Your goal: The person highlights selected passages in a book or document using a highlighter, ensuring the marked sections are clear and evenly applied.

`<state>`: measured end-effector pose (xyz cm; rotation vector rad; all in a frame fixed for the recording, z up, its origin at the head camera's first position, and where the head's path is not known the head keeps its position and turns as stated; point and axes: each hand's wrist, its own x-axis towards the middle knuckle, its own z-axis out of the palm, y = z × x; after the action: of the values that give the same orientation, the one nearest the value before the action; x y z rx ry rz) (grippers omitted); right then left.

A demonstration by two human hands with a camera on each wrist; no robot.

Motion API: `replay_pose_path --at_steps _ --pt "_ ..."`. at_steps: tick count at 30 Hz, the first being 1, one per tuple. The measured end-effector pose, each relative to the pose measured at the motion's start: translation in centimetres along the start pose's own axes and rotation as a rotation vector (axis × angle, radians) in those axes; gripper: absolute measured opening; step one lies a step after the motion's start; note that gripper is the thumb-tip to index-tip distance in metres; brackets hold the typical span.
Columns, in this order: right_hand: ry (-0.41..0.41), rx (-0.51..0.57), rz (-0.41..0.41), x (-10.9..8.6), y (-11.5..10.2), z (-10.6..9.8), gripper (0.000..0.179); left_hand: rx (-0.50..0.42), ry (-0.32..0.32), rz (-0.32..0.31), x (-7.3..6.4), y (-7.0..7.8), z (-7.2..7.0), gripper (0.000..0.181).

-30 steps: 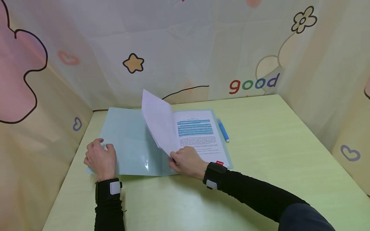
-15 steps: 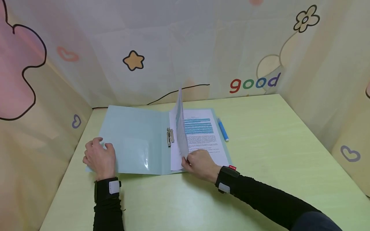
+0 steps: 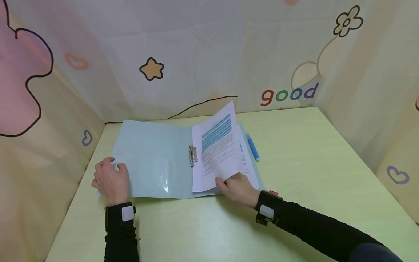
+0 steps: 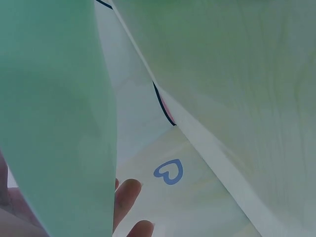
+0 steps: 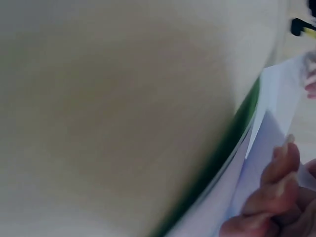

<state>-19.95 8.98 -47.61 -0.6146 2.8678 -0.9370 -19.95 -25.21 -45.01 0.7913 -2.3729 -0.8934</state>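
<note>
A light blue folder [image 3: 147, 160] lies spread wide on the table, a metal clip [image 3: 193, 154] along its spine. My left hand [image 3: 112, 182] holds the left cover at its outer edge; in the left wrist view the cover [image 4: 59, 123] passes between thumb and fingers [image 4: 127, 197]. Printed paper [image 3: 217, 145] with a blue-highlighted paragraph rises from the right side, its far corner lifted. My right hand [image 3: 237, 187] pinches the near edge of this paper between thumb and curled fingers. Beneath it, another printed page [image 3: 250, 169] shows partly. The right wrist view has the curled fingers [image 5: 279, 190] beside the white paper [image 5: 279, 98].
A blue marker [image 3: 253, 147] lies just right of the folder. The pale green table [image 3: 311, 163] extends to the right and in front. Patterned curtains [image 3: 196, 54] enclose the back and both sides.
The right hand has carried the paper from the left over to the right, turning its highlighted face up and uncovering the clip. The left hand has stayed at the cover's edge.
</note>
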Motion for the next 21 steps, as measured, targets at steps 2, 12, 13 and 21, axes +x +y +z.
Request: replay_pose_path --at_steps 2,12,13,21 --pt "-0.11 0.159 0.095 -0.2 0.1 -0.2 0.032 0.007 -0.008 -0.011 0.0 0.0 -0.1 0.034" --pt "-0.478 0.647 0.489 -0.9 0.9 -1.0 0.063 0.035 -0.003 -0.041 0.2 -0.2 -1.0 0.037" --pt "-0.493 0.688 0.513 -1.0 1.0 -1.0 0.064 0.04 -0.004 -0.044 0.2 -0.2 -1.1 0.037" --pt "-0.663 0.998 0.688 -1.2 1.8 -0.9 0.071 0.066 -0.019 -0.061 0.4 -0.1 -2.1 0.038"
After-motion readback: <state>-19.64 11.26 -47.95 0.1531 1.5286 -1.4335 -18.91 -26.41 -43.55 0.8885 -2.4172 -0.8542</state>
